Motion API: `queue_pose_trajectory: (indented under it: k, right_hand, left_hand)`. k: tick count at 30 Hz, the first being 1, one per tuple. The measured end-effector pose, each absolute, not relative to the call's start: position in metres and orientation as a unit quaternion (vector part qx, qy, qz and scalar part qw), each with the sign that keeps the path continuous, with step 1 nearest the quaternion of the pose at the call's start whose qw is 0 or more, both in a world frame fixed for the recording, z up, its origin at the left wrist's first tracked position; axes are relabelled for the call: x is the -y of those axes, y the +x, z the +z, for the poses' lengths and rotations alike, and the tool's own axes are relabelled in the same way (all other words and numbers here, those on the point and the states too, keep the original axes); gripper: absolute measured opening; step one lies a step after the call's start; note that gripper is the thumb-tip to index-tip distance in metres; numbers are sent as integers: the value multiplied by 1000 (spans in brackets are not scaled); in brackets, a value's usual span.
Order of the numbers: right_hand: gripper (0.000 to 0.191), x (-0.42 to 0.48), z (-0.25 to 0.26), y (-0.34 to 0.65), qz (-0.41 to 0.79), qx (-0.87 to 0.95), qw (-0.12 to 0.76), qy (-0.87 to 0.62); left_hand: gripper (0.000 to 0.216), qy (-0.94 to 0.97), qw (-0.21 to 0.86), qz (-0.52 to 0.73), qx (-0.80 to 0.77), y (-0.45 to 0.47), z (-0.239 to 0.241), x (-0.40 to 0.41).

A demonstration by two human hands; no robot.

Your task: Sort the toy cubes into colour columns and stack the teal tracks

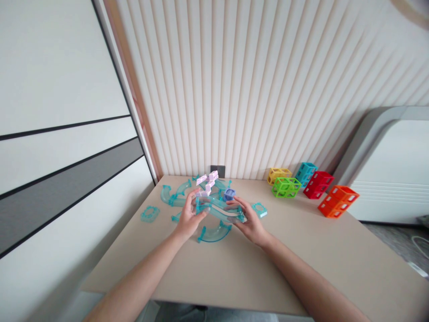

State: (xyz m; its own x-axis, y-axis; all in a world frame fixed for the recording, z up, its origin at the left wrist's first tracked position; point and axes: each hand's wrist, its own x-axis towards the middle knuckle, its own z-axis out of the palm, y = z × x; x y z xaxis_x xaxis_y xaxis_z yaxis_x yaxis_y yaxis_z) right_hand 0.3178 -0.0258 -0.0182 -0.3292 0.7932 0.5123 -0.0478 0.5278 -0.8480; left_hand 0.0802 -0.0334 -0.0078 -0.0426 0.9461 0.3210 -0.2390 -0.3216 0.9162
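My left hand point(189, 217) and my right hand point(250, 222) grip the two ends of a clear teal marble-run track point(219, 209), held above the table. The piece looks wavy; it may be two tracks together, I cannot tell. Just below it a curved teal track point(215, 233) lies on the table. Behind my hands are more teal tracks point(179, 201), a blue-violet cube point(229, 194) and pale pink zigzag pieces point(208, 184). A flat teal square piece point(259, 209) lies right of my right hand, and another square piece point(150, 213) lies to the left.
On the table's right stand open-frame blocks: yellow point(279, 175), green point(286, 187), blue point(306, 174), red point(318, 184) and orange point(338, 201). A ribbed wall point(214, 89) rises behind the beige table point(228, 277). White panels point(67, 67) stand at the left.
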Motion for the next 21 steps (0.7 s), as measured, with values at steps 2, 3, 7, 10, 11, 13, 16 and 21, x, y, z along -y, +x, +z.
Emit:
queue_pose_trajectory:
  k: [2,3,7,10,11,13,16,21]
  right_hand:
    - [65,25,-19,316,416,701,518,-259]
    - [64,25,-20,316,418,704,515,-254]
    - [64,24,-23,314,411,719,508,-238]
    - [60,22,-23,315,393,725,508,-249]
    - [59,22,-23,315,382,728,509,-255]
    - [58,21,-23,316,355,735,514,-263]
    - [53,20,-23,316,326,745,517,-268]
    - [45,22,-25,316,313,745,519,-280]
  left_hand:
    - [70,532,449,627,-349,80,-9,33]
    - [69,546,437,623,-350,79,-10,32]
    - [64,593,372,621,-353,76,-17,30]
    - [59,611,323,627,-361,74,-18,31]
    - [57,617,307,626,-364,74,-18,31]
    - [53,629,281,622,-372,73,-18,32]
    - [49,637,268,618,-375,72,-20,32]
    - [48,626,294,621,-369,72,-22,32]
